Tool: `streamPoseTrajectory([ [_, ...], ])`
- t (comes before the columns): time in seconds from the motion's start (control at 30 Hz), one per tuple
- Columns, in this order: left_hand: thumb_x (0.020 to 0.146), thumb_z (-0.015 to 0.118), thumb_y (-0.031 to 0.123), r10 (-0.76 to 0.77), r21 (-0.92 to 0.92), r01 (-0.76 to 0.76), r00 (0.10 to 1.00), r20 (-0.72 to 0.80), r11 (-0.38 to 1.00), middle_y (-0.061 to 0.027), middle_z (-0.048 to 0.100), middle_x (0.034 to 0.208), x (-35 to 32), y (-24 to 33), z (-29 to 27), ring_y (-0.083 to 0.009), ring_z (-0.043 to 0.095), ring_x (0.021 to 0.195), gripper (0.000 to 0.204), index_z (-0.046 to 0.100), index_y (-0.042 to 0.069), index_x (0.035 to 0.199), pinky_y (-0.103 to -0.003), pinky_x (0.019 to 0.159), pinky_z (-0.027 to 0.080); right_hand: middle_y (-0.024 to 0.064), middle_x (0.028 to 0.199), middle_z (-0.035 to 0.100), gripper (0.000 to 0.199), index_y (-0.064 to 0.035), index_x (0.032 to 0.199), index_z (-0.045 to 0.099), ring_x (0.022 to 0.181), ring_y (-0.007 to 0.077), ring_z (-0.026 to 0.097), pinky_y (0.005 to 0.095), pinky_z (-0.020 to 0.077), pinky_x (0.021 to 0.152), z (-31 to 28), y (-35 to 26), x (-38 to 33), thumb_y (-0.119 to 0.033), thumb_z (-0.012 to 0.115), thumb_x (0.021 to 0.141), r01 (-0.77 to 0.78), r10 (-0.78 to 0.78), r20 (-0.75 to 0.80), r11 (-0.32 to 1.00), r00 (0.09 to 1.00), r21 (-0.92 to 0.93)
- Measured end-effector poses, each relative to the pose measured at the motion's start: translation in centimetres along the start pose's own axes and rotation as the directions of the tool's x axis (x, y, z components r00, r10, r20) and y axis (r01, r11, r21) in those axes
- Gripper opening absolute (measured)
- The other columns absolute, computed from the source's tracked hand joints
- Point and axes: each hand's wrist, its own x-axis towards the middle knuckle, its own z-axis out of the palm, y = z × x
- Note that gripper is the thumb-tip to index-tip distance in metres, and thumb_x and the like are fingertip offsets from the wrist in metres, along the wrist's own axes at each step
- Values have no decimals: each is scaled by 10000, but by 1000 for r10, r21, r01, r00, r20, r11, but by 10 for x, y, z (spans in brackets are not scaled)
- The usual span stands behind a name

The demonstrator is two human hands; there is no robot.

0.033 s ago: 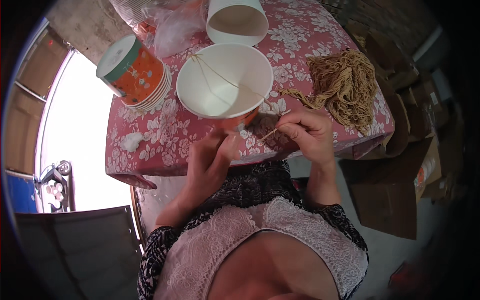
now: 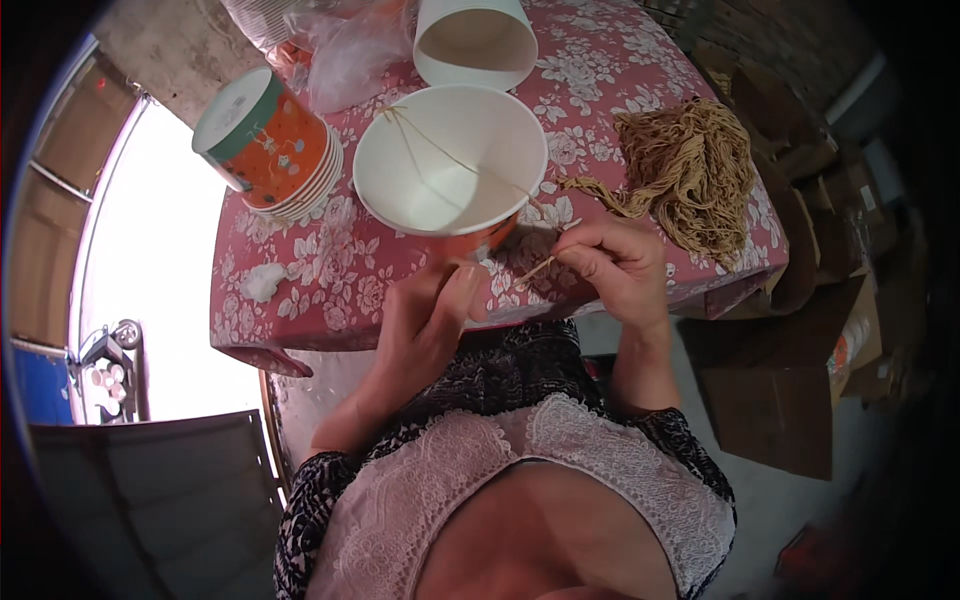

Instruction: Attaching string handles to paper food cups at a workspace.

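Observation:
A white-lined paper bucket (image 2: pixel 450 160) with an orange outside stands open in front of me. A thin tan cord (image 2: pixel 537 269) runs from its far rim across the mouth to the right side. My right hand (image 2: pixel 622 272) pinches cord between thumb and forefinger, right of the bucket's near side, with a short end sticking out leftward. My left hand (image 2: pixel 420 318) is closed just below the bucket's near side, fingers curled and thumb pressed against them. Whatever it holds is hidden. A bundle of tan cords (image 2: pixel 700 180) lies to the right, some strands trailing toward the bucket.
A stack of upside-down orange and green paper buckets (image 2: pixel 270 145) stands left. Another white bucket (image 2: pixel 476 45) lies tipped behind. Clear plastic wrap (image 2: pixel 355 60) sits at the back. A white crumpled piece (image 2: pixel 264 282) rests on the flowered tablecloth (image 2: pixel 330 310). Cardboard boxes (image 2: pixel 770 410) stand right.

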Motion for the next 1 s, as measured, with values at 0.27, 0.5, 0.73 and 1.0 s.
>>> streamPoseTrajectory([
  [0.27, 1001, 507, 167, -119, -417, 214, 963, 242, 883, -86, 633, 737, 15, 11, 25, -75, 504, 491, 208, 598, -20, 1002, -199, 445, 359, 67, 778, 659, 48, 12, 886, 700, 687, 135, 610, 263, 466, 605, 12, -2, 3, -5, 696, 841, 130, -122, 49, 972, 991, -194],
  [0.5, 971, 511, 103, -132, -572, 263, 956, 261, 777, -87, 628, 709, 14, -1, 27, -77, 510, 475, 153, 587, -4, 890, -195, 435, 360, 77, 705, 596, 42, -43, 838, 703, 602, 227, 569, 325, 433, 540, 11, -13, 5, -55, 719, 802, 249, -205, 148, 875, 968, -416],
  [0.73, 951, 398, 91, -97, -429, 118, 993, 69, 895, -140, 591, 671, 7, -11, 16, -116, 431, 466, 209, 549, -4, 841, -227, 448, 348, 41, 672, 592, 65, 4, 822, 692, 595, 143, 508, 280, 365, 524, -8, -1, 5, -42, 736, 811, 273, -325, -54, 865, 944, -421],
  [1.0, 1025, 348, 273, -272, -324, 323, 943, 193, 889, -163, 597, 726, 15, 4, 17, -136, 462, 471, 356, 541, -16, 952, -230, 442, 346, 47, 663, 574, 34, -14, 837, 695, 589, 161, 521, 288, 389, 533, -3, -3, 10, -42, 712, 827, 299, -328, -19, 882, 944, -363],
])
